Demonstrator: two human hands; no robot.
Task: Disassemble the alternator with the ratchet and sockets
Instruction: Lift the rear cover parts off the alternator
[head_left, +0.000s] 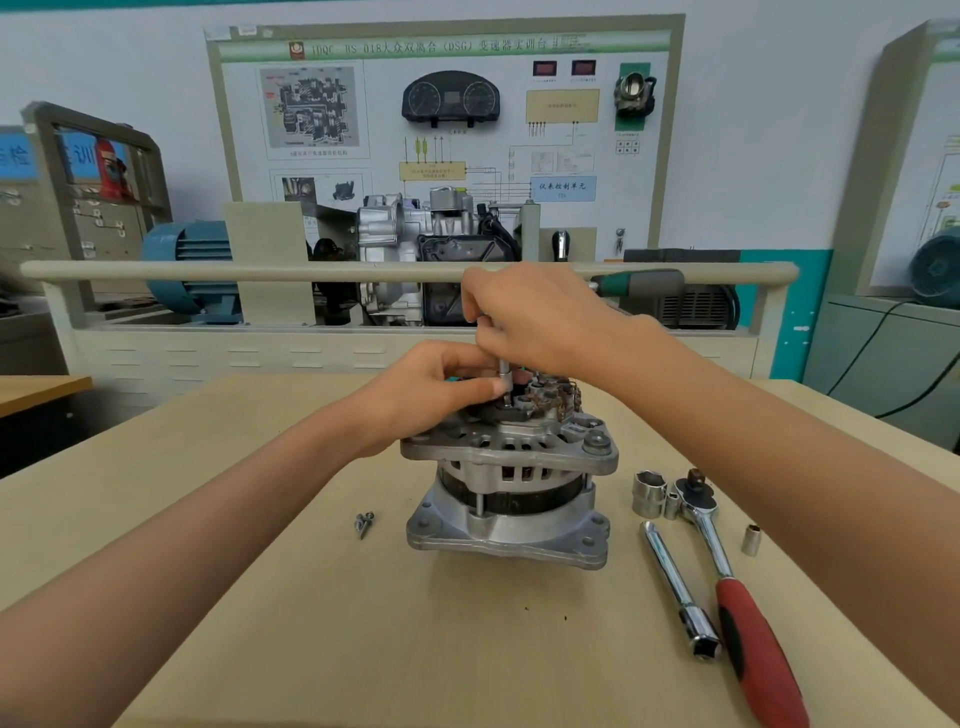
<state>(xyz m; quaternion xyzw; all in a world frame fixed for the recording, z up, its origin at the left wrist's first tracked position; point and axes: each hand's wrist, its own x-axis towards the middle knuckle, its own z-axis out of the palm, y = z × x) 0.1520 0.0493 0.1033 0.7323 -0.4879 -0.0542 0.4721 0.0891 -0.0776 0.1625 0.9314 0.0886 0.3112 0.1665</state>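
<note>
Right hand (540, 317) fingers clamp the green-handled ratchet (641, 283), its extension (504, 382) upright; left hand (441, 389) fingers pinch the extension atop the alternator (506, 483).

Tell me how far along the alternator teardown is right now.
Early stage. Done: loose screws lie on the table left of the alternator. In hand: the right hand grips a green-handled ratchet whose slim shaft meets the rear end; the left hand pinches that shaft low. Left: the housing halves remain joined. The red-handled ratchet, extension bar and sockets lie idle.
</note>
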